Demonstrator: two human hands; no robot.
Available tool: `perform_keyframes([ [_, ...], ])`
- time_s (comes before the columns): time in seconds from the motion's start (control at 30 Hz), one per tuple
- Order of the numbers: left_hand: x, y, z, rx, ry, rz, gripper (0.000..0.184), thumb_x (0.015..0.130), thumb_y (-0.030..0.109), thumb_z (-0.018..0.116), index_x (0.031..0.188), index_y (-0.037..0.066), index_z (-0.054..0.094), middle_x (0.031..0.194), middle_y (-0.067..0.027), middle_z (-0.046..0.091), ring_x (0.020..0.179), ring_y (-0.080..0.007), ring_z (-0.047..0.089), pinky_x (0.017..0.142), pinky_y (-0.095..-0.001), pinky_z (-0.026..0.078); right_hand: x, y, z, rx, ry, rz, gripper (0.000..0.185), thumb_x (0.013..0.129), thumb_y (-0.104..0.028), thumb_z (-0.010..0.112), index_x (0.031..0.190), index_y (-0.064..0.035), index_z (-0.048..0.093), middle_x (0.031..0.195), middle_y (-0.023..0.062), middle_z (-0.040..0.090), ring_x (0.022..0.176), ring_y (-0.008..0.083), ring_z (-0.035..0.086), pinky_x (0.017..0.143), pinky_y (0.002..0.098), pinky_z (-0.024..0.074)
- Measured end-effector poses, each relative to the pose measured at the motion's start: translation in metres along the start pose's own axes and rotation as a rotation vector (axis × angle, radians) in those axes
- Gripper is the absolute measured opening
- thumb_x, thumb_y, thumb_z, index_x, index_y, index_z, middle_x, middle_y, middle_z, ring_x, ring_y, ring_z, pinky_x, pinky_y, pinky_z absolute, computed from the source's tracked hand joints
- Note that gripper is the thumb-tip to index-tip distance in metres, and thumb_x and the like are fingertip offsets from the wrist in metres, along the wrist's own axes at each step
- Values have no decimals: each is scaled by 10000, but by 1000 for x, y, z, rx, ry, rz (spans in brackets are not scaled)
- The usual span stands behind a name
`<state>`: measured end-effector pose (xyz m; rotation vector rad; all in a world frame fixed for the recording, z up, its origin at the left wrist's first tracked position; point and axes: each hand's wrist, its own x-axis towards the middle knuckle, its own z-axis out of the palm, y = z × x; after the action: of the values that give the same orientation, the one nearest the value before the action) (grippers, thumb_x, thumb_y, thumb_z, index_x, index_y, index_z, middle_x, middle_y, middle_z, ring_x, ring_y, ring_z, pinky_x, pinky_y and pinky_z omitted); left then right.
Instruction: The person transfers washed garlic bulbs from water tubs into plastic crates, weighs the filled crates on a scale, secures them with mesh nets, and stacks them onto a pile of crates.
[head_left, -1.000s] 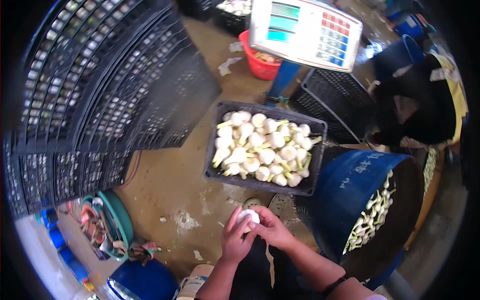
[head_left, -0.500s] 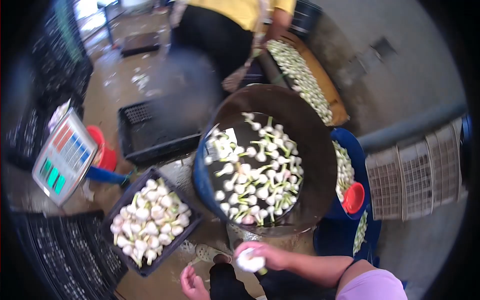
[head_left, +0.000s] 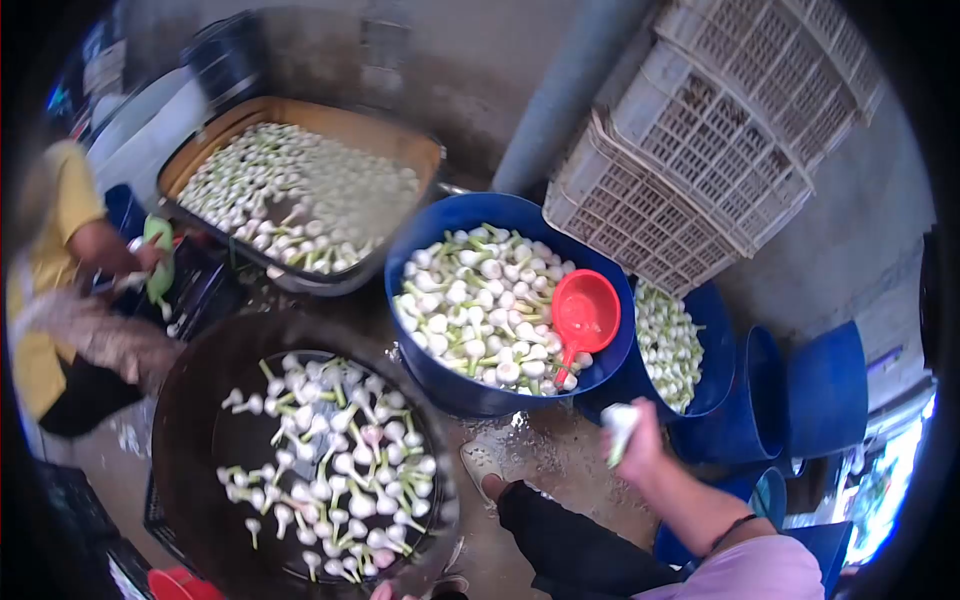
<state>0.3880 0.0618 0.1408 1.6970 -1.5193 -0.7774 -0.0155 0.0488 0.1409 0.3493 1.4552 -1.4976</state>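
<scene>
My right hand [head_left: 642, 445] is closed around a white garlic bulb [head_left: 620, 425] with a green stem, over the wet floor beside the blue tubs. Only the fingertips of my left hand [head_left: 385, 592] show at the bottom edge, near the rim of a wide dark tub [head_left: 185, 450]. Loose garlic bulbs [head_left: 350, 460] lie in that tub. Ahead stands a blue tub [head_left: 450, 400] heaped with garlic, a red dipper [head_left: 585, 310] resting on top. Another blue tub [head_left: 715, 350] of garlic is nearest my right hand.
A brown basin [head_left: 425, 155] of garlic in water stands at the back. Stacked pale plastic crates [head_left: 690, 150] lean behind the tubs. More blue tubs [head_left: 825, 390] are at right. A person in yellow [head_left: 75, 210] works at the left. A red container [head_left: 180, 585] sits at lower left.
My view has swung to the right, bringing the blue tubs into the middle. My right hand still holds the garlic bulb, now farther right; my left hand has nearly left the view.
</scene>
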Motion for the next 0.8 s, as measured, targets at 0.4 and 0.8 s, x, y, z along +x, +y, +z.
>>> perform_keyframes([
  [0.4,118,127,295,-416,-218,-142,334,824,100,561,1124,-32,499,1113,-131,506,991,-202,521,836,-277,439,218,-88,40,-701,-148,32,469,831,-230,561,1232,-18,441,999,143,583,837,178,587,682,333,517],
  [0.8,321,78,494,-237,-295,-397,423,813,202,592,1119,-74,497,1060,-151,553,937,-210,524,844,-310,408,403,-44,105,-1598,264,-413,614,819,-412,513,1261,-10,373,1197,234,491,1134,388,442,973,435,329],
])
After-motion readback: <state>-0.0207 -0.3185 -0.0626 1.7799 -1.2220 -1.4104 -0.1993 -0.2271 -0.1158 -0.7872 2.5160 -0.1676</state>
